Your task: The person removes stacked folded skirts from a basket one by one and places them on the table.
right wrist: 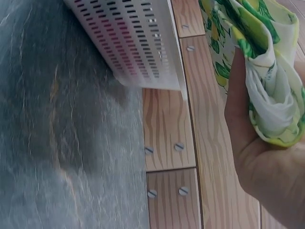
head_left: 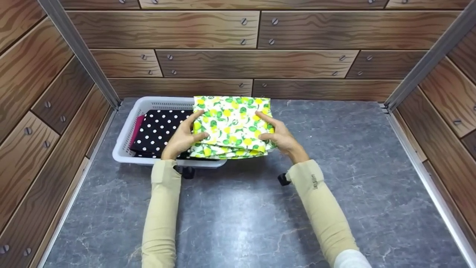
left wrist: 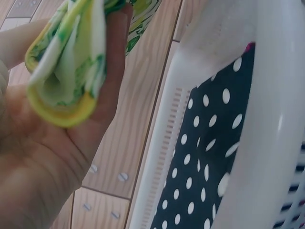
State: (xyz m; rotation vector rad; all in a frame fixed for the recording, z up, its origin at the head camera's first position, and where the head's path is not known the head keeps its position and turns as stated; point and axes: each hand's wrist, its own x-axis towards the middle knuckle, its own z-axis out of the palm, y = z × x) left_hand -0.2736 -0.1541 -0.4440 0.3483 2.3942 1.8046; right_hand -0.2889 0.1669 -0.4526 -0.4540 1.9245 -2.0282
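A folded cloth with a lemon and green leaf print is held up between both hands, over the right part of a white plastic basket. My left hand grips its left edge, thumb on the upper face. On the opposite edge, my right hand grips in the same way. In both wrist views the cloth's folded layers show inside the curve of the hand. Inside the basket lies a folded black cloth with white dots, partly hidden by the lemon cloth and left hand. A magenta cloth peeks out at its left.
The basket stands on a grey marbled tabletop, near the back left corner. Wood-patterned walls with printed screws enclose the back and both sides. Metal rails run along the corners.
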